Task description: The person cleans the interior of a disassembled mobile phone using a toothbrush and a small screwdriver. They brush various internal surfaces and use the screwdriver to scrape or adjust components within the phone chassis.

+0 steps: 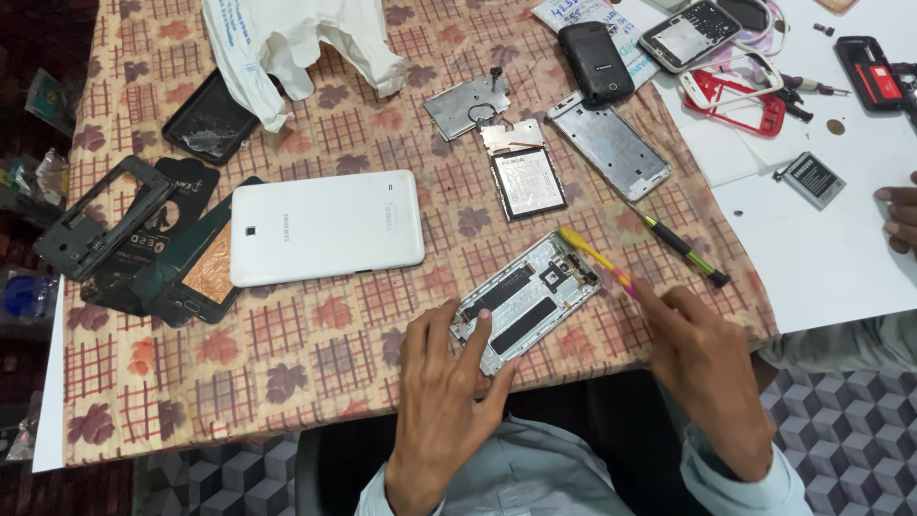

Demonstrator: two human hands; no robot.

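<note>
An opened phone frame with bare circuit parts lies near the table's front edge. My left hand rests flat on its lower left end, fingers spread, pressing it down. My right hand grips a yellow and pink prying tool, whose tip touches the frame's upper right corner. A white tablet lies face down to the left of the frame.
A patterned cloth covers the table. On it lie a green-handled screwdriver, a phone battery, metal plates, a silver phone shell, black covers at left and a white plastic bag. Another person's hand rests at right on white paper with more phone parts.
</note>
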